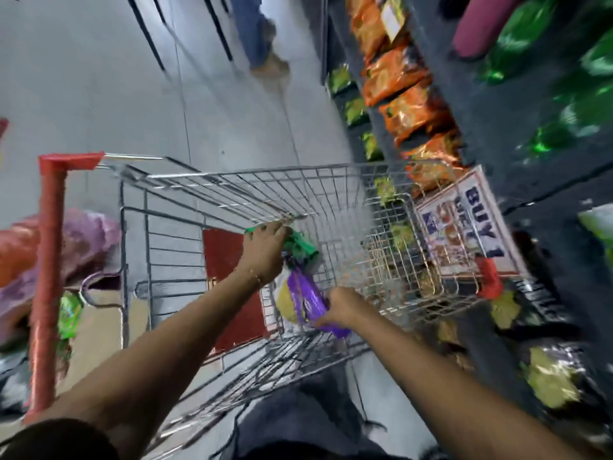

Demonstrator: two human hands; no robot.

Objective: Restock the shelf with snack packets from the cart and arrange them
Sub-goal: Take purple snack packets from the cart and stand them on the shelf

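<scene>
Purple snack packet (310,302), lying inside the wire cart (331,194) near its bottom, just below the centre of the view. We read its long axis as running from about 11 o'clock to 5 o'clock, the lower end projecting past our right hand (341,308), which is closed around it. A green snack packet (300,247) sits just above it at 12 o'clock, and our left hand (265,252) is clamped on that one. The two hands are thus apart, each holding its own packet, the left higher in the basket and the right lower and nearer to us. A pale yellow packet (287,302) shows beneath the purple one, touching it on its 9 o'clock side; motion blur prevents us from saying more of it.

The shelf (497,127) lies at 2 to 3 o'clock from both hands, beyond the cart's far wall. We judge the right hand the nearer to it, so the purple packet would travel first, lifted clear of the rim and swung toward 3 o'clock with its long axis turned to match the row. Orange packets (408,94) and green packets (570,104) already stand on the shelf. A "BUY 1" sign (471,224) hangs at the shelf edge, just beside the cart. The red handle (49,277) stands at 9 o'clock.
</scene>
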